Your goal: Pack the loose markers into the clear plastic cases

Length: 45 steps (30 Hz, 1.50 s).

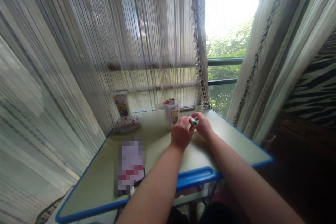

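Both my hands meet over the far middle of a pale desk with a blue rim (199,175). My left hand (181,133) and my right hand (202,126) are closed in a pinch on the two ends of a small white marker with a green part (194,121). Just behind my left hand stands a clear marker box (172,112) holding several coloured markers upright.
A flat clear pack (128,123) lies at the desk's far left, with an upright carton (120,103) behind it. A blurred-out sheet (130,166) lies near the front left. Sheer curtains hang left and behind; an open window with railing is at the right.
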Each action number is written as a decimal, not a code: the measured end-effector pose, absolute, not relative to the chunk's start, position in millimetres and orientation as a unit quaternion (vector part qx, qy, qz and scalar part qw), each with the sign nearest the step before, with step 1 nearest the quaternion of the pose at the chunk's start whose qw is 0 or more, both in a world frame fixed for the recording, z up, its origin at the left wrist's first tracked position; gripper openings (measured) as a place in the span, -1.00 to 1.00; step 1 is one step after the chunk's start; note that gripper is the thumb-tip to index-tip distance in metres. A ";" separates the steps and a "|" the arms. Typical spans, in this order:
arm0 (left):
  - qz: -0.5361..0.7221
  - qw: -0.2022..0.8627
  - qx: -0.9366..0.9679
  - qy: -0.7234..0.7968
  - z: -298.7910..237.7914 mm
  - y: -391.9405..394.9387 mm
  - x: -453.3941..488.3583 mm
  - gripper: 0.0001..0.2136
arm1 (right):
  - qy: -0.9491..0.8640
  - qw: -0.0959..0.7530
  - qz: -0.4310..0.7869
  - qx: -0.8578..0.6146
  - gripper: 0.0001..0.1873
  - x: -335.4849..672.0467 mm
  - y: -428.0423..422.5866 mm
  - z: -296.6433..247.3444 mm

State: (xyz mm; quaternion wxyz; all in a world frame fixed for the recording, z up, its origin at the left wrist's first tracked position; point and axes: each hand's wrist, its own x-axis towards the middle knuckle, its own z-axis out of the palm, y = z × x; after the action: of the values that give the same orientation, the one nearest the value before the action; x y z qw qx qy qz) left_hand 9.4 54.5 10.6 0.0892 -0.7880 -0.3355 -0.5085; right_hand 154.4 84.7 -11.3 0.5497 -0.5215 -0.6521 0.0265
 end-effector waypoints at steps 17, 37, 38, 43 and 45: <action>-0.499 0.047 -0.784 -0.366 9.9 52.8 10.0 -0.86 | -0.663 0.547 0.004 -0.512 -0.81 156.7 85.5 -14.8; -0.487 0.021 -0.801 -0.347 10.1 50.5 10.4 -0.82 | -0.652 0.560 0.020 -0.511 -0.83 155.0 82.0 -10.6; -0.490 0.028 -0.799 -0.348 9.7 51.4 10.2 -0.83 | -0.652 0.560 0.019 -0.510 -0.83 154.8 81.9 -10.2; -0.520 0.060 -0.770 -0.365 7.9 54.8 8.7 -0.88 | -0.654 0.562 0.002 -0.507 -0.81 153.5 80.5 -7.5; -0.534 0.059 -0.756 -0.376 8.5 55.0 8.2 -0.87 | -0.653 0.562 -0.005 -0.507 -0.80 153.3 80.2 -6.9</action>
State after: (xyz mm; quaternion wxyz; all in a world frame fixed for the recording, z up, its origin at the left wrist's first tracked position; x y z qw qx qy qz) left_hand 8.2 55.0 8.5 0.0586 -0.7555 -0.3756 -0.5336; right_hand 153.3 80.2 -6.9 0.5623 -0.5069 -0.6533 -0.0052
